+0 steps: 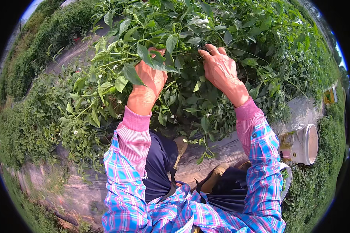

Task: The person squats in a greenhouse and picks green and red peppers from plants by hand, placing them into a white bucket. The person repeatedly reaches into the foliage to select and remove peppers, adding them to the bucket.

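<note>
Before me stands a leafy pepper plant (204,122) with small white flowers. My left hand (152,74) reaches into the foliage; leaves cover most of its fingers, and a green pepper (160,46) shows by the fingertips. To the right, my right hand (220,67) is among the stems, its fingers bent and the thumb and forefinger a little apart near something small and dark (201,46). Whether that hand grips anything is unclear. Another green pepper (112,89) hangs among the leaves left of my left wrist.
A white plastic bucket (311,144) lies on its side at the right. Below it, partly behind my right sleeve, is another white bucket (288,186) with green contents. Plastic ground sheeting (204,170) runs under the plants and my feet. A yellow container (330,95) stands farther right.
</note>
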Demonstrator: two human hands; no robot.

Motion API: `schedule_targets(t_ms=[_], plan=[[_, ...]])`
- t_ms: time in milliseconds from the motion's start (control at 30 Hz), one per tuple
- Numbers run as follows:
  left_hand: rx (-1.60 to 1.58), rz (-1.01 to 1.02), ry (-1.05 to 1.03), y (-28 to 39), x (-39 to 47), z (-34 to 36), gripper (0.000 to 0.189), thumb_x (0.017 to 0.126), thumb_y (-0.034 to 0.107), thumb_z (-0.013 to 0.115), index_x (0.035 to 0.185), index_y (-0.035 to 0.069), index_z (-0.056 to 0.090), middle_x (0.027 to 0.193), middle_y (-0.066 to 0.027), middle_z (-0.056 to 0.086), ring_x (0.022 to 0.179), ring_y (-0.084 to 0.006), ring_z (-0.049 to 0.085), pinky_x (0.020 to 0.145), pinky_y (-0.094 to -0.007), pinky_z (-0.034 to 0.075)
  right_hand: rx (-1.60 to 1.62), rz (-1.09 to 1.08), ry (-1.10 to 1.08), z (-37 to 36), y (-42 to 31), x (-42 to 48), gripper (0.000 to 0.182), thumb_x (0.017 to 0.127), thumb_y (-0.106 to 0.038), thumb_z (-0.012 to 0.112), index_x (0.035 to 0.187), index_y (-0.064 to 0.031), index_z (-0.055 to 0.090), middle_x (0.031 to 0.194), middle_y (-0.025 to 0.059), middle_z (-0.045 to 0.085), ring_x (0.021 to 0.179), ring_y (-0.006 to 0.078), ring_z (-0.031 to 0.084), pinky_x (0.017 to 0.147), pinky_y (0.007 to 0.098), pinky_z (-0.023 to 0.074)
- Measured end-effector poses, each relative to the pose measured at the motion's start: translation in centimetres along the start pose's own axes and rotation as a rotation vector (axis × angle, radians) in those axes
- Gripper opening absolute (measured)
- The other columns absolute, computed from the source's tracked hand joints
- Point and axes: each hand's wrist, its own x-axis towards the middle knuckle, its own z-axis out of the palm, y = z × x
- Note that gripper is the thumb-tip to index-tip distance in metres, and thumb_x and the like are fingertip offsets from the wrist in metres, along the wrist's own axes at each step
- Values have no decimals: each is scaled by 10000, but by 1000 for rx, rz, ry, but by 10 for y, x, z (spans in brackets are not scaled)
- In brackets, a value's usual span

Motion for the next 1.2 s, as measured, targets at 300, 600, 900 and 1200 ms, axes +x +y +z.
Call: schedule_targets(t_ms=[300,600,900,1200], plan=[[-274,-206,-48,-13,-4,6,332,854,128,616,1185,147,604,1069,-101,629,874,-296,637,698,-387,520,-46,137,-325,7,24,-57,83,687,-101,659,700,-23,633,1052,140,600,912,341,607,667,401,552],[117,18,-137,19,14,-6,328,884,278,599,1193,171,620,1157,-105,597,1025,-318,599,839,-410,486,267,19,73,-69,16,-84,187,817,-123,588,997,-85,621,994,107,611,827,303,614,612,398,535],[238,243,-204,-2,15,9,347,917,209,589,1236,73,570,1215,-157,579,1106,-316,557,895,-409,454,1282,1238,-321,-247,96,-312,350,923,-228,504,1163,6,607,773,-10,563,628,28,476,452,165,358],[-140,243,-265,-109,29,35,442,954,257,528,1348,67,467,1280,-162,535,1112,-319,541,919,-402,428,574,1379,-215,-360,47,-509,468,870,-212,542,1263,41,531,1223,143,591,1113,238,561,992,341,414]])
